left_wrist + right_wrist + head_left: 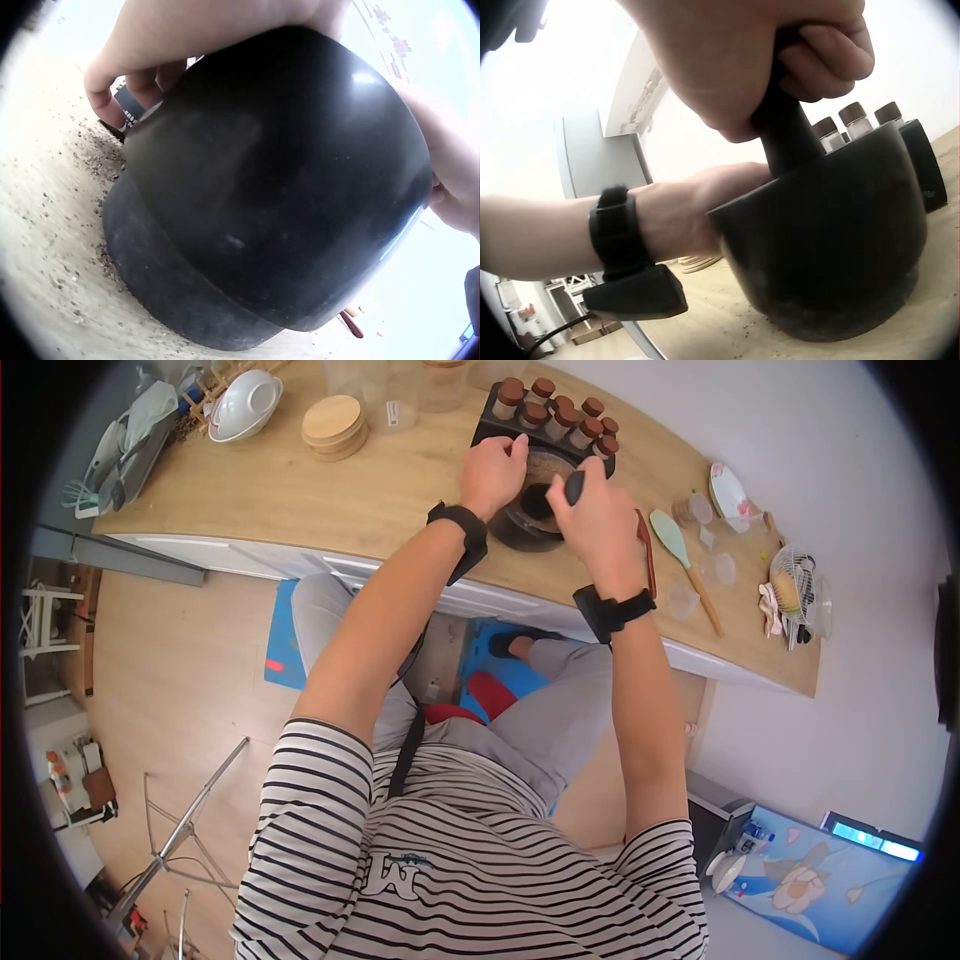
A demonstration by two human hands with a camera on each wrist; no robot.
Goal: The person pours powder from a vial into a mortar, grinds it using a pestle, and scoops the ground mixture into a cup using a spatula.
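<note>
A black mortar (524, 532) stands on the wooden countertop with ground brown stuff inside. My left hand (493, 475) grips its rim on the left side; in the left wrist view the fingers (105, 97) curl around the far side of the bowl. My right hand (600, 515) is wrapped around the handle of a black pestle (791, 142), whose wide dark end (537, 501) is down in the bowl. The pestle leans against the near rim in the right wrist view. Brown crumbs (97, 154) lie scattered around the mortar's foot.
Just behind the mortar is a black rack of brown-capped spice jars (535, 410). A mint spatula (670, 535) and a wire basket (795, 575) lie to the right. Leftward are a wooden-lidded jar (334, 426), a white bowl (246, 406) and a utensil rack (135, 445).
</note>
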